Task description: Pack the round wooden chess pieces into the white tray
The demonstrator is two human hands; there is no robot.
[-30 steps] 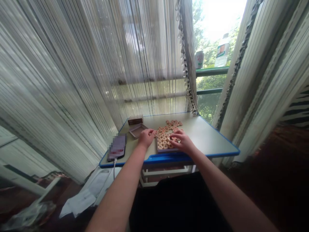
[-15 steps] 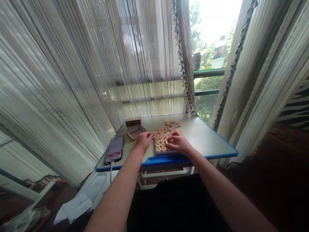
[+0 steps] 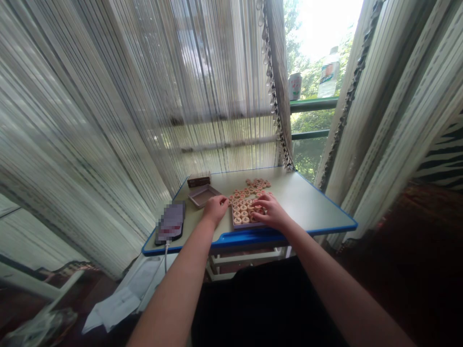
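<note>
A shallow box (image 3: 249, 225) at the table's near edge holds rows of round, pale Chinese chess pieces (image 3: 237, 214) with dark characters. My right hand (image 3: 273, 212) is over the right part of the box, thumb and fingers apart, touching or just above the pieces; it covers several of them. Left of the box, my left hand (image 3: 215, 210) has its fingertips pressed together; whatever they hold is too small to make out. Loose chess pieces with reddish markings (image 3: 247, 193) lie behind the box, and more (image 3: 258, 183) lie farther back.
An upturned box lid (image 3: 204, 196) lies left of my left hand, with a small dark box (image 3: 198, 180) behind it. A phone (image 3: 170, 222) with a white cable (image 3: 166, 260) rests at the table's left edge. Beyond the table hang string curtains (image 3: 224, 86).
My right thumb and fingers have spread slightly apart over the boxed pieces. The left hand stays nearly in place, fingertips still together. The view has shifted slightly.
</note>
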